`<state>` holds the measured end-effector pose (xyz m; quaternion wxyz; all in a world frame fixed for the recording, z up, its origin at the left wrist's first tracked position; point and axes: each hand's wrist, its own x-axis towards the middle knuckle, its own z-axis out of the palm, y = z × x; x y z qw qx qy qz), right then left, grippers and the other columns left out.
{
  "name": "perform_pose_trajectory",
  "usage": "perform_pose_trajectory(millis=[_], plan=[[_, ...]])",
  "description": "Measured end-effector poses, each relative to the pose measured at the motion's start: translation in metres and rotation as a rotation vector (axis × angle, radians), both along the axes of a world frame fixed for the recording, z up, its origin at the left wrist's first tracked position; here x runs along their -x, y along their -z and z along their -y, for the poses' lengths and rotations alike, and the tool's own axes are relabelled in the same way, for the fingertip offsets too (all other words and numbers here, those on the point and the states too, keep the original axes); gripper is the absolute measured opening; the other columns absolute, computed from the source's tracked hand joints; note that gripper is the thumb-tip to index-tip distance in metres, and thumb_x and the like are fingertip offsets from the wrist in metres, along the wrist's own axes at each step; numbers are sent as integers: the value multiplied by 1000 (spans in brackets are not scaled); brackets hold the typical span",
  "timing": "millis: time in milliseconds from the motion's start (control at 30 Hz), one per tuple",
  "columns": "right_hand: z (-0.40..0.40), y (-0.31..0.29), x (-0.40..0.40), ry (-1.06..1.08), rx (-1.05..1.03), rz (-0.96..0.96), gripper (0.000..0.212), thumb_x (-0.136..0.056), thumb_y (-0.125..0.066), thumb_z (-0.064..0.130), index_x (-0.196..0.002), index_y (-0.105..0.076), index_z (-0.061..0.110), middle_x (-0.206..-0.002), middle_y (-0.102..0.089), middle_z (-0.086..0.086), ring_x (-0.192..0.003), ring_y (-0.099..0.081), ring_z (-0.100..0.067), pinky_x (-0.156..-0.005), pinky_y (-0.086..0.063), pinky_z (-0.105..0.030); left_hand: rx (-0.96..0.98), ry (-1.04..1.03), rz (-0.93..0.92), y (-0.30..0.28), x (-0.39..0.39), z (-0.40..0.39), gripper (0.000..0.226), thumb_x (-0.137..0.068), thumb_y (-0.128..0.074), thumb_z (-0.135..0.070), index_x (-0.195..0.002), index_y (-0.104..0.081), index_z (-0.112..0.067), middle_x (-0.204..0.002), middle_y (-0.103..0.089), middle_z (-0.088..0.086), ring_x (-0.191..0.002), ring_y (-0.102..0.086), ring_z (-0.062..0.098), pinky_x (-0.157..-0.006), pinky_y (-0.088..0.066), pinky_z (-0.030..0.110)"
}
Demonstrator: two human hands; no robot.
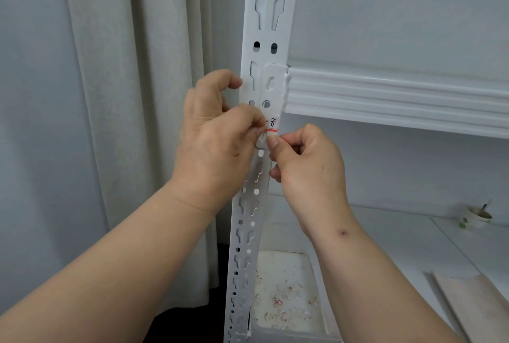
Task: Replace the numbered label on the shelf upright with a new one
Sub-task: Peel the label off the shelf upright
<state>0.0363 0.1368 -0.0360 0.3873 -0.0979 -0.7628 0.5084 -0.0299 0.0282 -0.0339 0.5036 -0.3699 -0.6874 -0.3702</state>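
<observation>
Both hands work at one numbered label [272, 124] stuck on the white shelf upright [268, 48] just below the shelf beam [399, 95]: the left hand [217, 139] pinches its left edge, and the right hand [305, 161], fingers curled, picks at its lower edge with thumb and fingertip. To do this well, probably lift one corner first, then peel slowly so it doesn't tear. One label and one paper cup [476, 217] are visible.

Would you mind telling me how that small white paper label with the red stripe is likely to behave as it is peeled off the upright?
The small white paper label with the red stripe looks thin, so probably floppy and tearable. It lies flat on the white perforated metal upright, likely stuck.
</observation>
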Motion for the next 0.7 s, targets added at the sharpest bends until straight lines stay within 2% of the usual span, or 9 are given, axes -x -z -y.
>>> perform_pose_trajectory(millis=[33, 100, 167, 233, 300, 567, 700], plan=[[0, 0, 0, 0, -2, -3, 16, -87, -65, 29, -77, -58, 18, -71, -66, -4, -69, -66, -27, -71, -55, -47, 13, -36, -41, 0, 1, 0, 5, -80, -71, -6, -77, -70, -10, -120, -50, 16, -91, -45, 28, -89, -31, 17], [0, 0, 0, -1, -5, -4, 17, -87, -66, 29, -77, -58, 18, -70, -66, -5, -69, -66, -27, -70, -55, -47, 38, -85, -97, 0, 3, 1, 6, -83, -70, -10, -77, -70, -12, -122, -43, 5, -95, -43, 31, -93, -21, 13], [0, -1, 0, 2, -14, 1, 17, -87, -66, 30, -78, -59, 17, -69, -65, -4, -70, -66, -26, -70, -55, -46, 56, -104, -132, 0, 5, 2, 7, -84, -68, -11, -77, -70, -12, -118, -37, -2, -97, -38, 27, -91, -25, 20], [0, 0, 0, -1, -12, 8, 17, -87, -66, 29, -77, -58, 17, -69, -65, -3, -69, -67, -26, -69, -55, -44, 79, -109, -146, 0, 5, 1, 7, -84, -67, -12, -77, -69, -12, -114, -35, -3, -97, -36, 24, -87, -31, 31], [-1, 0, 0, -6, -5, 10, 17, -87, -66, 28, -76, -58, 17, -68, -64, -3, -69, -67, -27, -67, -55, -43, 101, -107, -133, -2, 5, 1, 6, -84, -65, -13, -79, -68, -11, -110, -35, -4, -96, -36, 24, -85, -32, 36], [0, -1, 0, -1, 1, 12, 17, -87, -66, 31, -78, -59, 18, -69, -65, -4, -69, -66, -26, -67, -55, -42, 150, -112, -71, -6, 3, 0, 7, -83, -58, -12, -82, -63, -8, -106, -35, -5, -93, -36, 22, -86, -27, 28], [0, 0, 0, -1, 0, 10, 17, -87, -66, 30, -77, -58, 18, -70, -65, -3, -69, -66, -27, -68, -55, -44, 121, -73, -35, -4, 4, -3, 6, -84, -56, -11, -84, -61, -7, -107, -35, -4, -94, -37, 23, -83, -37, 35]])
